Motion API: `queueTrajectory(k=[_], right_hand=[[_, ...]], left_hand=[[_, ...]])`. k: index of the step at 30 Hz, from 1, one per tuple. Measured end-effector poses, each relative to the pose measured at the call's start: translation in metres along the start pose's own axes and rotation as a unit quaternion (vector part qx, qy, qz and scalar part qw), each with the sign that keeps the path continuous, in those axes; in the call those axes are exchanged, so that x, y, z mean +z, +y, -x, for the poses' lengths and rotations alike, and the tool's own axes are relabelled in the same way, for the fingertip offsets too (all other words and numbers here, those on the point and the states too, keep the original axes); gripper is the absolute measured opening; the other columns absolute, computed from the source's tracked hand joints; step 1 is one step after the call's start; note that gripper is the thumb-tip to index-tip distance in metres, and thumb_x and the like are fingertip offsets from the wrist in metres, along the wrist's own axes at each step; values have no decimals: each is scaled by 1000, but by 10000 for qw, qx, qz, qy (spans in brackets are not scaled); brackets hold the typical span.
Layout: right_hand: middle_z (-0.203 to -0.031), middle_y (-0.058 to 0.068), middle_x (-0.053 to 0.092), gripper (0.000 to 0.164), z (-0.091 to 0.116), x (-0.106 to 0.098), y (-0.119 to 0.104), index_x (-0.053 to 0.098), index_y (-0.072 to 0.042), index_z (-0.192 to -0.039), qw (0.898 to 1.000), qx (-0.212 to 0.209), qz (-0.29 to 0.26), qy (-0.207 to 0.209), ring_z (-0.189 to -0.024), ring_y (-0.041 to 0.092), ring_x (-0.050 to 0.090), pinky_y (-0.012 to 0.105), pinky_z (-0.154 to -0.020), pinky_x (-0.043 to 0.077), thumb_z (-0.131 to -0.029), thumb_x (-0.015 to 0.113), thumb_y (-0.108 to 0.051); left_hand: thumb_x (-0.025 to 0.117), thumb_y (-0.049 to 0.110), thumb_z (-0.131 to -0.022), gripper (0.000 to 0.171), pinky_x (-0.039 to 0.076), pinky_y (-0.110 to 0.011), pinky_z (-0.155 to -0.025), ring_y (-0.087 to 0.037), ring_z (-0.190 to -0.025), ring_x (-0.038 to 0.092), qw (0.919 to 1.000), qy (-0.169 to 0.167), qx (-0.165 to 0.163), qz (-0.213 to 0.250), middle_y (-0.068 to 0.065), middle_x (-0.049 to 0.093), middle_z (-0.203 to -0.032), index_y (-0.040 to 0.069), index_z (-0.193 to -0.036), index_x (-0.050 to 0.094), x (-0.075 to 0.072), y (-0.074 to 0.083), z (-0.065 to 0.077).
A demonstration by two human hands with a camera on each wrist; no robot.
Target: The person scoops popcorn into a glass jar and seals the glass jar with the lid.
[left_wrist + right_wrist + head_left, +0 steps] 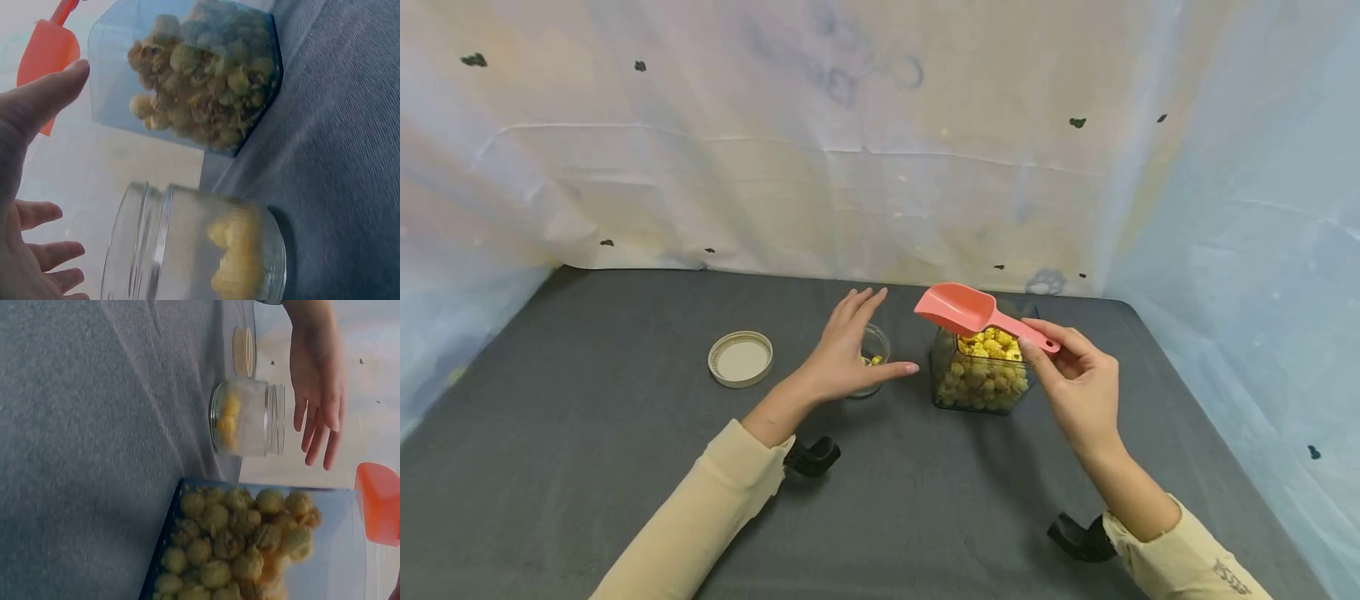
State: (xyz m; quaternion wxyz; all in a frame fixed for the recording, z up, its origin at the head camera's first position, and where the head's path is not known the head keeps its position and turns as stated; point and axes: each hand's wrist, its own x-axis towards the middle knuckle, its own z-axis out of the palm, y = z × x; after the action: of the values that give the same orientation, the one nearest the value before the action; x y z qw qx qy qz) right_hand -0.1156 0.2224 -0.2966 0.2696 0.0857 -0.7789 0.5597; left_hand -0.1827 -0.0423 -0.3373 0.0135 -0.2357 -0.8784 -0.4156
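My right hand (1084, 383) pinches the handle of a coral-pink scoop (953, 308) between thumb and fingers. The scoop is held over a clear square container (936, 371), and no popcorn shows in its bowl. Yellow popcorn (985, 382) fills much of that container. Just left of it stands a lidless glass jar (253, 419), with a few popcorn pieces (234, 256) at the bottom. Fingers spread, my left hand (842, 354) hovers above the jar's mouth without gripping it, partly hiding the jar in the head view.
A round cream lid (741, 360) lies on the dark grey tabletop (602, 433), left of the jar. Behind and to the sides hang pale patterned sheets (820, 200). Black wrist mounts (814, 457) stick out from both sleeves.
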Motion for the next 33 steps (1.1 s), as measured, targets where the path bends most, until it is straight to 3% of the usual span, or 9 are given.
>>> queueTrajectory(k=[12,25,33], right_hand=[[-85,-6,66,23,-8,-18,5,71,4,-108,9990,38,409,190,-67,1,62,10,-60,49,-85,69,2],[-79,-14,64,21,-12,-33,18,71,3,-106,9957,4,819,422,-59,-3,56,9,-52,43,-86,69,1],[-79,-13,65,21,-14,-47,21,70,4,-107,9947,147,867,524,-62,-2,59,9,-55,45,-86,68,-1]], left_hand=[[77,45,-77,103,15,-62,-114,-30,-149,3,9987,-185,83,460,-9,15,-160,17,-155,16,17,14,-18],[77,52,-74,111,26,-58,-112,-26,-148,13,9915,-483,-540,1079,-2,10,-161,32,-155,3,28,24,-34],[77,54,-74,111,27,-58,-112,-26,-147,16,9907,-705,-483,1063,0,9,-162,37,-154,2,36,27,-43]])
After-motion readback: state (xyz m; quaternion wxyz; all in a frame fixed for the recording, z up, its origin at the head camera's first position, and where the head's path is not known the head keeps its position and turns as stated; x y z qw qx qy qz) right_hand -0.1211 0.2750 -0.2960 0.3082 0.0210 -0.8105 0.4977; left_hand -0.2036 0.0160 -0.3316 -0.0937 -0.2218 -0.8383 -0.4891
